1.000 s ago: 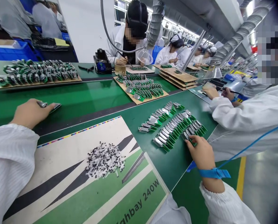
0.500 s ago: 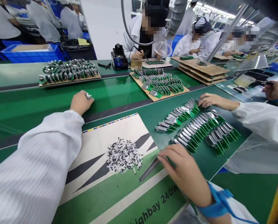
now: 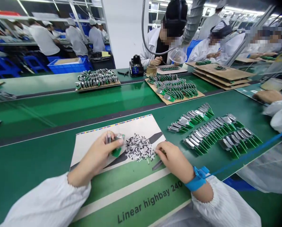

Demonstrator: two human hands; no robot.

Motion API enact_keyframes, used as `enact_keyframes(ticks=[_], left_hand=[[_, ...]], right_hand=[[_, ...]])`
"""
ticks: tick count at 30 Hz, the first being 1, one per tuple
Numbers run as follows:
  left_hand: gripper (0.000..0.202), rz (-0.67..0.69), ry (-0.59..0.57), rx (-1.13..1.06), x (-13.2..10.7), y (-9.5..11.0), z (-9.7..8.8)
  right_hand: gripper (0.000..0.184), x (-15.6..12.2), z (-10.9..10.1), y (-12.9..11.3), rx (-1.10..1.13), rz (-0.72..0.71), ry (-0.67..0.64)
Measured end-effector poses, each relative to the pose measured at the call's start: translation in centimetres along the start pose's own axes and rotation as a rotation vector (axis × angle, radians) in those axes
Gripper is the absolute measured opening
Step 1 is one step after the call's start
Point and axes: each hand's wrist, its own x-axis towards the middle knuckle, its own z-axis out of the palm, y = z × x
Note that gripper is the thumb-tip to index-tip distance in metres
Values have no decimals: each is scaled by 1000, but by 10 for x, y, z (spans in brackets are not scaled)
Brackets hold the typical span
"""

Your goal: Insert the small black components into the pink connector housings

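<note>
The left hand (image 3: pixel 97 154) grips a green circuit board (image 3: pixel 116 152) over the printed sheet (image 3: pixel 131 176); the right hand (image 3: pixel 175 158) reaches the component pile (image 3: pixel 139 148) toward the sheet's far right corner, whether gripping anything I cannot tell. Board rows (image 3: pixel 209 134) stand on the counter (image 3: pixel 37 164) beyond the sheet's right edge.

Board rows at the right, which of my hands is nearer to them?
Right. Your right hand is left of the board rows, by the pile of parts; your left hand is farther off, across that pile, holding a board.
</note>
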Motion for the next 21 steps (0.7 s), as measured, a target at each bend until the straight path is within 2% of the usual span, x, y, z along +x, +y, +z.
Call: enact_keyframes(ticks=[3,7,15,21], left_hand=[[36,-149,-69,-152,-38,-18,11],[37,-181,-77,-218,-65,-34,24],[34,-15,-69,-119,-74,-50,30],[30,26,-95,-86,-72,-54,29]], right_hand=[[16,-4,-1,1,52,-2,27],[11,-10,-3,2,104,-11,71],[13,-17,1,3,168,-10,148],[12,-17,2,3,237,-12,209]])
